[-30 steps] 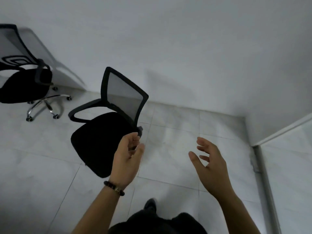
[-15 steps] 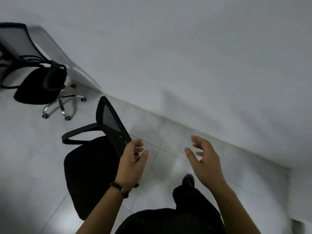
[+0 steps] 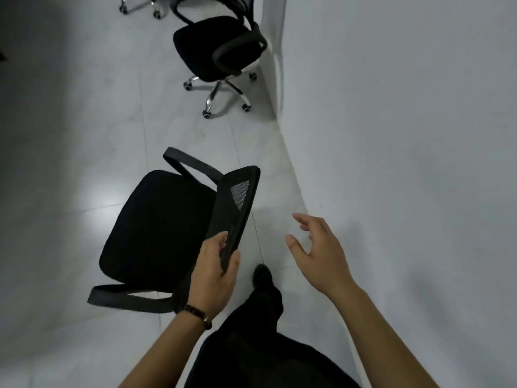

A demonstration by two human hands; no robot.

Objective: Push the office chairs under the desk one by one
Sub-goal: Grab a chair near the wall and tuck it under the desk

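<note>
A black office chair (image 3: 156, 228) with a mesh back stands right in front of me on the pale tiled floor. My left hand (image 3: 214, 273) grips the top edge of its backrest (image 3: 236, 208). To the right of the backrest my right hand (image 3: 319, 250) hovers with fingers spread, holding nothing. A second black office chair (image 3: 215, 49) with a chrome wheeled base stands farther ahead, against the corner of a white panel (image 3: 272, 65). No desk top is visible.
A white wall (image 3: 405, 135) runs along the right side, close to both chairs. Wheels of a third chair (image 3: 140, 7) show at the top edge. My dark trouser leg and shoe (image 3: 261, 275) are just behind the near chair. Open floor lies to the left.
The view has swung left, so the wall now runs along the right. The near chair has turned with my left hand on its backrest. My right hand stays free.
</note>
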